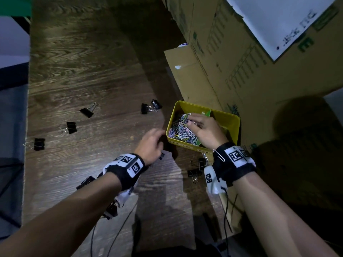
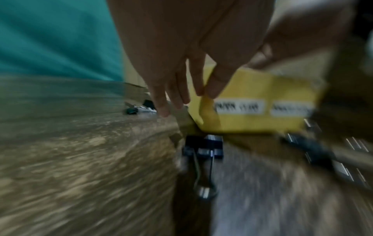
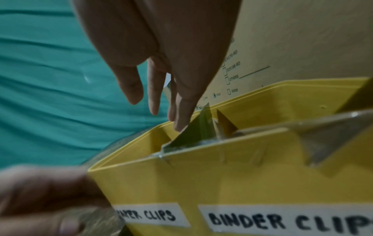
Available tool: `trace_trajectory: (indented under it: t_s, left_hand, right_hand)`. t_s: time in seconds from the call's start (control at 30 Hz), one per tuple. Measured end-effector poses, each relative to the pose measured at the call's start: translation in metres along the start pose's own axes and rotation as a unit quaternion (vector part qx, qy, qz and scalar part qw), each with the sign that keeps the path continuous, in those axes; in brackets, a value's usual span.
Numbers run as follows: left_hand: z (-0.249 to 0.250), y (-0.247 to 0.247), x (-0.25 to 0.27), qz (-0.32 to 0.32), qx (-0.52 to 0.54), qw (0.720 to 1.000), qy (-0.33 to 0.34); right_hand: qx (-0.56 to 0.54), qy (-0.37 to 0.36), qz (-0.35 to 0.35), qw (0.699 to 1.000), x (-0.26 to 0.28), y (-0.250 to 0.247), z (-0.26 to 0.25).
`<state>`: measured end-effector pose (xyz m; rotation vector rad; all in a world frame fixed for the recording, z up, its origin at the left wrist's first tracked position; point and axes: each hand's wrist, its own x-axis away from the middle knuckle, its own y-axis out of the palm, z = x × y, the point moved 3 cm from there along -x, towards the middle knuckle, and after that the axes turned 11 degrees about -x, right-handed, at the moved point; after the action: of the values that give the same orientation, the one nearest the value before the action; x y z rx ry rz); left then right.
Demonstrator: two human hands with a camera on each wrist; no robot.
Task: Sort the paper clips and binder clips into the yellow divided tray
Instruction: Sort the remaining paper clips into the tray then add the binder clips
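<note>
Up close, right wrist cam reads "PAPER CLIPS" and "BINDER CLIP" on yellow tray (image 3: 232, 180); head cam alone shows paper clips (image 1: 182, 129) heaped in left compartment, right hand (image 1: 203, 129) fingers loose over them, left hand (image 1: 150, 143) relaxed, binder clips (image 1: 71, 127) on table (image 1: 83, 62)

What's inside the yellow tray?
The yellow tray holds a pile of colourful paper clips left of its divider. The right hand covers most of the other compartment.

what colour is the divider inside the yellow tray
Green. The divider between the tray's two compartments shows best in the head view.
</note>
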<state>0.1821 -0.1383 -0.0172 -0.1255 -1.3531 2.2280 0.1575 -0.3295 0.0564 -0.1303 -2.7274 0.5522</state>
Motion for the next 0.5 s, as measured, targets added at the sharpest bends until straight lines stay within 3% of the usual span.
trace_trajectory:
  t_s: [0.13, 0.23, 0.3, 0.37, 0.43, 0.5]
  left_hand:
    - [-0.018, 0.041, 0.022, -0.148, -0.149, 0.976, 0.062]
    - [-0.028, 0.050, 0.048, -0.199, -0.229, 0.947, 0.106]
    - [-0.031, 0.042, 0.052, -0.182, -0.237, 0.946, 0.124]
    - [-0.031, 0.023, 0.038, -0.094, -0.211, 0.967, 0.110]
    - [-0.029, 0.002, 0.008, -0.028, -0.193, 0.978, 0.069]
    - [-0.026, -0.014, -0.031, -0.017, -0.209, 0.977, 0.046]
  right_hand:
    - [-0.139, 0.000, 0.001, 0.990, 0.020, -0.007, -0.003]
    - [-0.120, 0.042, -0.081, 0.989, 0.039, -0.006, 0.011]
    - [-0.091, 0.075, -0.125, 0.985, 0.052, 0.001, 0.029]
    - [-0.081, 0.068, -0.128, 0.986, 0.062, 0.008, 0.047]
    - [-0.055, 0.028, -0.118, 0.991, 0.068, 0.015, 0.063]
    - [0.004, -0.038, -0.093, 0.995, 0.070, 0.023, 0.077]
